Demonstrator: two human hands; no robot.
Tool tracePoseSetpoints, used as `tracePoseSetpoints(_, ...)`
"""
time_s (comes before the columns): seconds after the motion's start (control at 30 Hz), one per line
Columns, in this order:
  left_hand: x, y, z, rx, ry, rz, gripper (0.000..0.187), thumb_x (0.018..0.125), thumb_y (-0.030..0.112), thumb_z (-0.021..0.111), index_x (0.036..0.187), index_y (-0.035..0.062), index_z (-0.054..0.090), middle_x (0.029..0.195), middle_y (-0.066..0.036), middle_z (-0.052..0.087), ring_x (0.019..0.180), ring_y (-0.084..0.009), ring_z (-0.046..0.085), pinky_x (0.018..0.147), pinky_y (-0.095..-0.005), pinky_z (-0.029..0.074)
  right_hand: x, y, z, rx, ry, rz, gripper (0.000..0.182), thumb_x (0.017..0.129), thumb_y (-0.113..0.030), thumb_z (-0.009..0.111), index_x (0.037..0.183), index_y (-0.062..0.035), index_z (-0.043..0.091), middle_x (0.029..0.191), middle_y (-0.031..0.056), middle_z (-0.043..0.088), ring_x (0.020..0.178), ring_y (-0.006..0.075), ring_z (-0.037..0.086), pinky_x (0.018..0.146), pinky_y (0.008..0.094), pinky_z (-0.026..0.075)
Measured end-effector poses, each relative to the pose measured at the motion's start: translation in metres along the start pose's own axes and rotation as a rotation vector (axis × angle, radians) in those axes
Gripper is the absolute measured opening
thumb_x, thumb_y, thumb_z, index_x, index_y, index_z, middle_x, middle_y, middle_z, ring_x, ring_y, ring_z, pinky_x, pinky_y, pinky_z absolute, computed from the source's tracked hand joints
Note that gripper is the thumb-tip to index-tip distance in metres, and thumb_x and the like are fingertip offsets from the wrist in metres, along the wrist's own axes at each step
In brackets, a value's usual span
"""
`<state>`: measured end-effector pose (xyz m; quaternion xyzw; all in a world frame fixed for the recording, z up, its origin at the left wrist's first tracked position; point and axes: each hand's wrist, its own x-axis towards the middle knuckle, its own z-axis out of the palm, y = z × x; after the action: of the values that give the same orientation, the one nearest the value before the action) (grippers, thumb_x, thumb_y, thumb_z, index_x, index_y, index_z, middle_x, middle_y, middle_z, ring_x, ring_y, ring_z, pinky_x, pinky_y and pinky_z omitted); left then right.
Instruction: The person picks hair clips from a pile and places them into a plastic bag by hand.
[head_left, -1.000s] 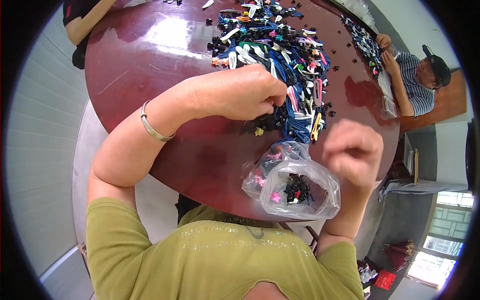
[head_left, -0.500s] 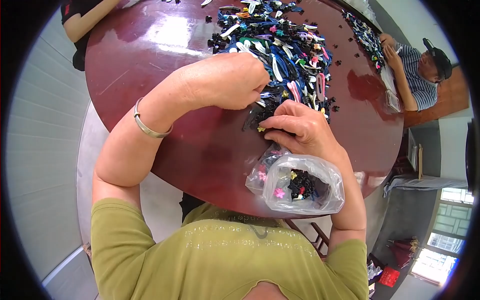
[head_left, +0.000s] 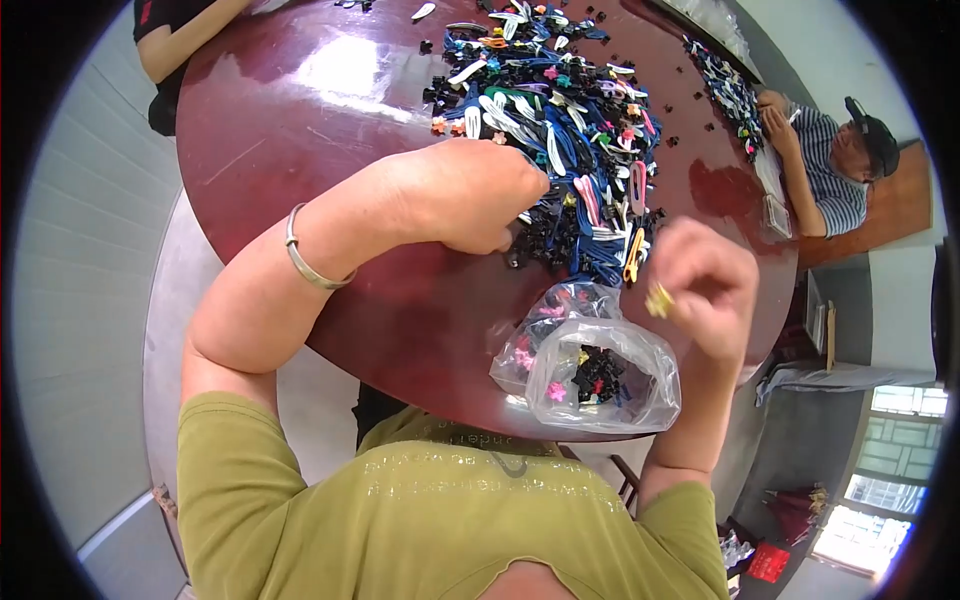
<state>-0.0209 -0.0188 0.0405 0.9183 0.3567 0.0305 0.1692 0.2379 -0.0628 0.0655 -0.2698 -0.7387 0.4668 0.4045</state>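
Head view: at the far left edge of the table (head_left: 400,310), a person in a dark top (head_left: 172,42) rests an arm over the rim. Nearer, the left arm, with a bangle (head_left: 302,265) at the wrist, reaches over the table's left side. The left hand (head_left: 480,195) is curled palm down by the left side of the pile (head_left: 560,130); its fingertips are hidden, so whether it has hold of anything cannot be told. The pile, made up of black, white, blue and coloured clips, runs from the far edge to the middle. Just below it, at the near edge, sits a clear bag (head_left: 655,400), its mouth open, with black clips and a pink clip (head_left: 557,391) inside. To its right, the right hand (head_left: 705,290), slightly blurred, pinches a yellow clip (head_left: 659,301) between closed thumb and finger, above the table and apart from the bag. Along the far right edge lies another heap (head_left: 725,85), where a person in a striped shirt (head_left: 835,170) and dark cap has both hands.
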Motion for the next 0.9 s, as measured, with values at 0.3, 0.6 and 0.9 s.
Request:
tracePoseSetpoints(0.3,0.009,-0.006,0.015,-0.082,0.293,0.133,0.01,0.08,0.009,0.066,0.087,0.0027,0.064,0.073,-0.014,0.066,0.077,-0.0349,0.067,0.069,-0.0446,0.053,0.004,0.021,0.009,-0.309,0.025,0.062,0.011,0.074,0.004,0.074,0.084,0.0011,0.071,0.083,0.0054,0.064,0.069,0.0104,0.058,0.058,0.0247,0.044)
tracePoseSetpoints(0.6,0.009,-0.007,0.013,-0.034,0.165,0.07,0.009,0.082,0.005,0.059,0.08,0.0005,0.067,0.081,-0.014,0.065,0.083,-0.0342,0.065,0.072,-0.0454,0.052,0.012,0.044,0.034,-0.791,-0.139,0.08,0.013,0.076,-0.014,0.077,0.086,-0.0072,0.073,0.083,0.0064,0.064,0.07,0.0269,0.065,0.062,0.0372,0.053)
tracePoseSetpoints(0.9,0.009,-0.006,0.008,-0.052,0.115,0.051,0.01,0.081,0.005,0.059,0.08,0.0008,0.068,0.081,-0.014,0.065,0.084,-0.0342,0.065,0.073,-0.0455,0.052,0.012,0.043,0.035,-0.587,-0.084,0.165,0.006,0.078,-0.006,0.072,0.084,-0.0043,0.071,0.08,0.006,0.063,0.066,0.0176,0.063,0.059,0.031,0.049)
